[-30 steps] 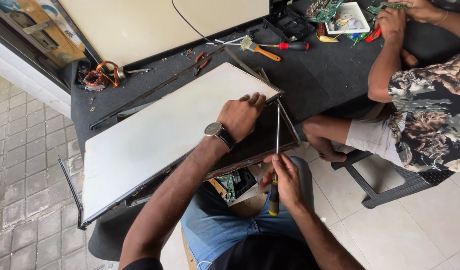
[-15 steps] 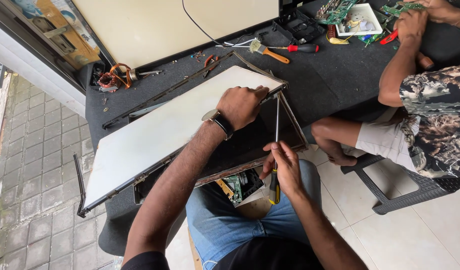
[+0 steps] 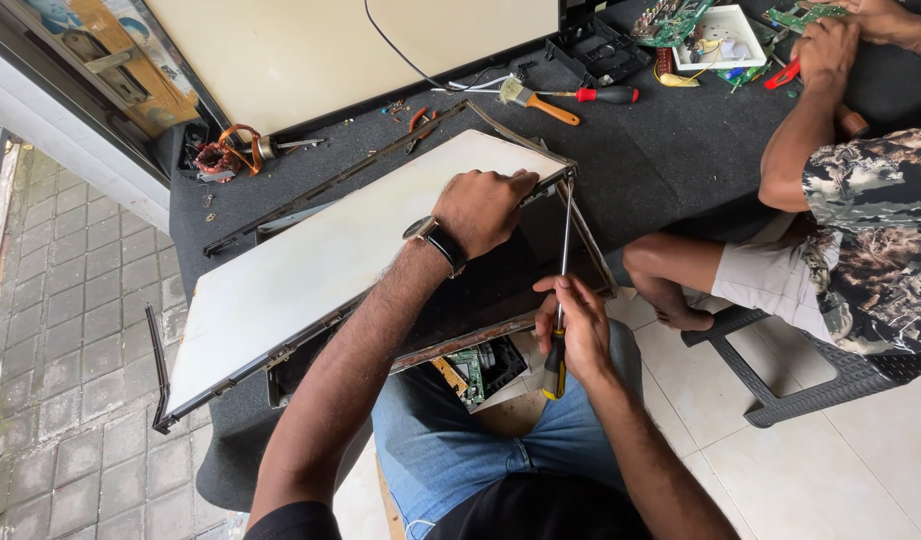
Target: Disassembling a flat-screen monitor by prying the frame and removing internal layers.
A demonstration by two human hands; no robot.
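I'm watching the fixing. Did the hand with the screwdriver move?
No. The right hand grips the screwdriver at the same corner of the white panel; only the camera shifted.
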